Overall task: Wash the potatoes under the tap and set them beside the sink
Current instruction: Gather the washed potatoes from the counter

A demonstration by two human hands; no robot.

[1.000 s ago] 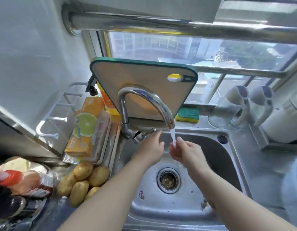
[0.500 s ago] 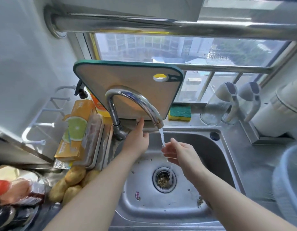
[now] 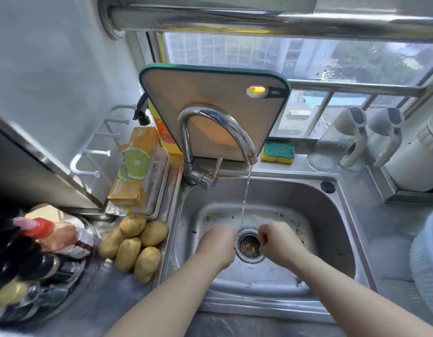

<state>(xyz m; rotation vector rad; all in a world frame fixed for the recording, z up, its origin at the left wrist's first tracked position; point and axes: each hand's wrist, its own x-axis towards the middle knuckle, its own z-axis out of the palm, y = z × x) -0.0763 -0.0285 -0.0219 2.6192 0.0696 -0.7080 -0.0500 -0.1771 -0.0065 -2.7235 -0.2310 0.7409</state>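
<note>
Dropped from the curved chrome tap [image 3: 218, 127] to the round steel drain [image 3: 250, 244], left hand [image 3: 218, 242] and right hand [image 3: 280, 242] curled, can't tell around what; yellow-brown oval potatoes [image 3: 135, 244] piled on the bench [image 3: 108, 300] leftward, nearest that left hand.

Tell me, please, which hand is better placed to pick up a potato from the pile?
The left hand: it is in the left part of the sink, nearest the potatoes piled on the counter beside it. The right hand would probably have to cross over.
</note>
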